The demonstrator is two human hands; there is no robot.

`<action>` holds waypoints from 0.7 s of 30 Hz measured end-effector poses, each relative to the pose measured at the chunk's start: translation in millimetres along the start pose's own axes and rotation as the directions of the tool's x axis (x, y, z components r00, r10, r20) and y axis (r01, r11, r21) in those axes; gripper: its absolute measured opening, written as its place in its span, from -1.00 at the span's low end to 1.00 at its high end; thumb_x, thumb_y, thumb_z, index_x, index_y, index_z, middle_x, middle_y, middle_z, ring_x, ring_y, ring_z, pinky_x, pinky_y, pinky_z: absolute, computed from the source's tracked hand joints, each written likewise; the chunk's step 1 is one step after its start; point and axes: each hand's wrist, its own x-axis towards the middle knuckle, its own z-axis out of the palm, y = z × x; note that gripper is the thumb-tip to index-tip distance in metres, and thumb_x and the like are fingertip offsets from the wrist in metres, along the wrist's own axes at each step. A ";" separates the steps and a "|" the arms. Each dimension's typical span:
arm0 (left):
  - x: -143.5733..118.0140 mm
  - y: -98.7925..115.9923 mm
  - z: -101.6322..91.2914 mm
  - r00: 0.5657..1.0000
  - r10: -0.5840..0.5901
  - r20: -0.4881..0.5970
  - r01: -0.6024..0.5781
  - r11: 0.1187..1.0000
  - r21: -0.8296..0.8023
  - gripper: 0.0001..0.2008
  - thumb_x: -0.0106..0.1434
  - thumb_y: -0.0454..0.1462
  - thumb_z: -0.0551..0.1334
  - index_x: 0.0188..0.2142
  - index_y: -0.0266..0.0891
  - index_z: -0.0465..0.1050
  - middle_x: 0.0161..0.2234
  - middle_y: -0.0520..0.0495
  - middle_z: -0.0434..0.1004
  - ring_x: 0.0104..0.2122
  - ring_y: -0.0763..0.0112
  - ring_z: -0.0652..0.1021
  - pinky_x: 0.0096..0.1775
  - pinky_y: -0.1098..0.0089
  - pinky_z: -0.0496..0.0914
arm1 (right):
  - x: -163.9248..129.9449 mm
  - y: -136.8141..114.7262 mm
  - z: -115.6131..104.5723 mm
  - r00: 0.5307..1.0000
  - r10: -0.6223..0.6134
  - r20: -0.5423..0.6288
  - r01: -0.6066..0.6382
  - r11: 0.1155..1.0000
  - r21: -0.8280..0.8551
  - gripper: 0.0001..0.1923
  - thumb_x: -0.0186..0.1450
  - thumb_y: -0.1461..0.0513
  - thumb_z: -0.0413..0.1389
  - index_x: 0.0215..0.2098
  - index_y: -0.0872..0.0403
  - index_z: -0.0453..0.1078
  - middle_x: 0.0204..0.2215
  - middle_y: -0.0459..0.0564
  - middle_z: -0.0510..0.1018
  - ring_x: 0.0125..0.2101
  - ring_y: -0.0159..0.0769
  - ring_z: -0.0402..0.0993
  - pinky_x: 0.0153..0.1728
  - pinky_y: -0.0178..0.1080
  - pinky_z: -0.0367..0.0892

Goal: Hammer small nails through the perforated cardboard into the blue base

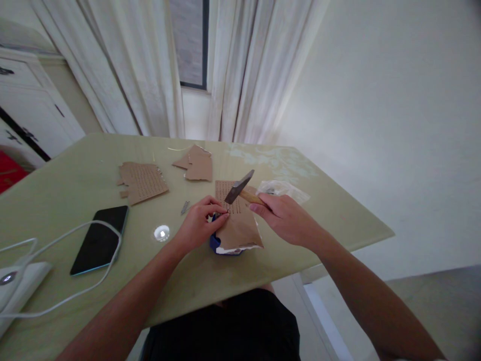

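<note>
Under the left hand [195, 228] fingers: pinched shut on something small, probably a nail, hidden, against brown cardboard [238, 223] lying on the bench [56, 200]. Right hand [287, 218] wrapped tight round the wooden handle of a hammer [240, 188], head just above those fingertips. Head-heavy tool, best gripped low. Cardboard light, floppy.
</note>
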 end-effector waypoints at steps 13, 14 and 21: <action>-3.6 1.6 -3.3 1.000 0.001 0.001 -0.001 0.995 0.103 -0.64 0.29 0.01 0.52 -0.07 -0.15 0.73 -0.08 -0.10 0.63 -0.22 0.28 0.62 -0.29 0.33 0.50 | 0.2 1.3 16.1 0.998 -0.009 0.059 0.015 0.995 -0.095 -0.59 0.68 0.02 -0.03 -0.23 0.04 0.43 -0.35 0.02 0.65 -0.33 -0.18 0.55 -0.32 -0.18 0.03; -3.8 1.4 -3.3 1.000 0.002 0.002 -0.002 0.994 0.108 -0.63 0.29 0.02 0.52 -0.05 -0.15 0.72 -0.07 -0.10 0.63 -0.22 0.28 0.62 -0.28 0.32 0.50 | 0.1 0.9 16.3 0.998 -0.006 0.061 0.012 0.995 -0.097 -0.59 0.68 0.02 -0.03 -0.23 0.04 0.44 -0.35 0.03 0.65 -0.33 -0.18 0.55 -0.32 -0.18 0.03; -4.5 1.1 -2.4 1.000 0.009 -0.007 -0.008 0.993 0.121 -0.59 0.27 0.05 0.54 -0.04 -0.14 0.72 -0.06 -0.11 0.63 -0.20 0.26 0.62 -0.18 0.26 0.55 | 0.7 3.3 23.1 0.997 -0.015 0.081 0.024 0.992 -0.122 -0.58 0.67 0.00 -0.03 -0.20 0.05 0.47 -0.32 0.07 0.69 -0.32 -0.15 0.57 -0.34 -0.16 0.01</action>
